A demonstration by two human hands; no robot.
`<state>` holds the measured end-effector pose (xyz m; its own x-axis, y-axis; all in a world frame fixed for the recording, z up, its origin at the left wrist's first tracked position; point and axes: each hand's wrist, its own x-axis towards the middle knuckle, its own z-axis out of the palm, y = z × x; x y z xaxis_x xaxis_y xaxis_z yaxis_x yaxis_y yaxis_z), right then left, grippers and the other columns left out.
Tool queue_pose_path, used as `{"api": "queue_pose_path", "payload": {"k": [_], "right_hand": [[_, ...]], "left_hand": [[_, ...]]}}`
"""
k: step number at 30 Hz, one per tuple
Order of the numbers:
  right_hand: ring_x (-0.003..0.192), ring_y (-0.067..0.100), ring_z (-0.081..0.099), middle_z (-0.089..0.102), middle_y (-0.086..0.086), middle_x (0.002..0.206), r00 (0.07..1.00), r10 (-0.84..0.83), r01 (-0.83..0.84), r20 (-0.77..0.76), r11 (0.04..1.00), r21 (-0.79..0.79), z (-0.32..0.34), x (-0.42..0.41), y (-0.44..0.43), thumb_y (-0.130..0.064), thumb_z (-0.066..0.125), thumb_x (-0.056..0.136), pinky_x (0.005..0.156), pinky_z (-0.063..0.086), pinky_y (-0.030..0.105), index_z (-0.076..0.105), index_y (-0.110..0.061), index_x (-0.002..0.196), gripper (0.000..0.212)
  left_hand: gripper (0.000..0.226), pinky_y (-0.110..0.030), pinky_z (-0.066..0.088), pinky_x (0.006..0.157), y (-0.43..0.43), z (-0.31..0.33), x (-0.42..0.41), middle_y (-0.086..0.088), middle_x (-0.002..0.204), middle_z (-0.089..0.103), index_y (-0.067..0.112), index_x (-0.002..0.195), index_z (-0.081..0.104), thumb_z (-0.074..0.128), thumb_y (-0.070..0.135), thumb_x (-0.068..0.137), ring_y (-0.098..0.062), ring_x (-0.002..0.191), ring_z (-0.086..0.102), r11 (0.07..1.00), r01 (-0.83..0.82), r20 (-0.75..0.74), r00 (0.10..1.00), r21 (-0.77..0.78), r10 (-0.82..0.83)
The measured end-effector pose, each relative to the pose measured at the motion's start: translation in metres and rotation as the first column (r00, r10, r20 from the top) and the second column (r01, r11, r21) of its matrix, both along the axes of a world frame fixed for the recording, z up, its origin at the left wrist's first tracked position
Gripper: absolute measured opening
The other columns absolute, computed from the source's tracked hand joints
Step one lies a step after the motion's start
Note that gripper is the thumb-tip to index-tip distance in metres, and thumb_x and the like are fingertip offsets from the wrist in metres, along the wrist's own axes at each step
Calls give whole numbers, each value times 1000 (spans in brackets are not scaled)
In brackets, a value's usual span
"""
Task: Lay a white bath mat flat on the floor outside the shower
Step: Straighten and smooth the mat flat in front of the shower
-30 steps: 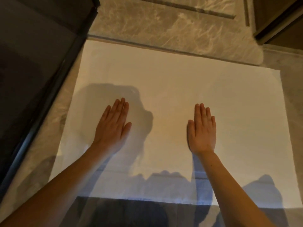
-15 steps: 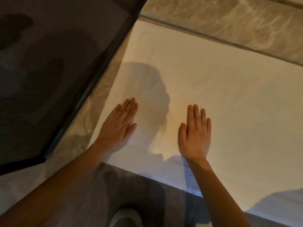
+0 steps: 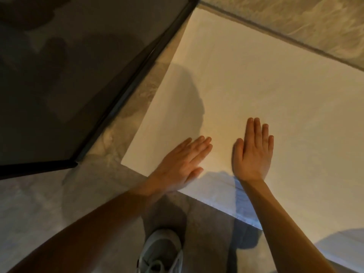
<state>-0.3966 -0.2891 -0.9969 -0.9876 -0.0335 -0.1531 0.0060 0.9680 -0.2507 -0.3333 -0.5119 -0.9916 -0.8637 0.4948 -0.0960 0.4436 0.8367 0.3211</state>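
The white bath mat (image 3: 256, 79) lies spread flat on the marble floor, filling the right and upper middle of the head view. Its far edge runs along a low marble step and its left edge runs beside a dark glass panel. My left hand (image 3: 183, 164) rests palm down on the mat's near left corner, fingers straight and together. My right hand (image 3: 253, 152) is pressed flat on the mat a short way to the right, fingers extended. Neither hand holds anything.
A dark glass panel with a black frame (image 3: 126, 91) stands at the left. A marble step (image 3: 307, 22) borders the mat at the top right. My grey sneaker (image 3: 160, 251) stands on the grey floor (image 3: 35, 209) just before the mat's near edge.
Both hands have slid toward the mat's near left corner and come closer together. The view has shifted left, and my shoe now shows at the bottom.
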Motion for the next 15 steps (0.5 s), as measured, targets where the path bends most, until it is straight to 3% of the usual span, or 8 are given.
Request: {"api": "queue_pose_path", "payload": {"k": [3,5,8,11,15], "right_hand": [[152,22,2,9,3,165,1000,0,0,2,1000,-2,4,-1,0,-36,19,100,123,3,43,9,-18,157,61],[152,26,6,13,6,164,999,-41,41,7,999,-9,10,-1,-6,-33,23,99,123,6,46,14,-14,157,61],[150,33,15,21,12,161,998,40,-42,-52,998,-56,20,7,-47,-31,29,99,122,9,47,26,-8,154,59],[151,25,7,12,6,163,996,89,-89,-5,994,-70,18,24,-90,-35,18,103,123,7,43,17,-13,156,57],[150,15,-8,-2,-5,162,993,82,-83,84,997,1,5,38,-47,-37,16,100,123,1,40,3,-22,156,59]], "left_hand": [[63,-44,19,119,-49,2,6,-9,163,8,10,155,10,22,44,103,-20,150,6,981,-152,14,988,-125,155],[65,-46,21,118,-70,4,13,-10,163,10,9,155,11,20,45,102,-22,150,9,967,-224,15,974,-120,227],[64,-44,16,120,-44,4,7,-9,163,9,9,155,12,20,45,103,-22,150,8,980,-181,-46,983,-79,177],[60,-41,14,121,-7,3,-8,-12,161,16,7,153,18,30,37,103,-23,149,11,994,-96,-48,994,-52,94],[62,-43,13,121,-27,-3,-4,-9,163,8,9,155,10,17,42,103,-22,150,7,983,-114,1,993,-144,116]]}}
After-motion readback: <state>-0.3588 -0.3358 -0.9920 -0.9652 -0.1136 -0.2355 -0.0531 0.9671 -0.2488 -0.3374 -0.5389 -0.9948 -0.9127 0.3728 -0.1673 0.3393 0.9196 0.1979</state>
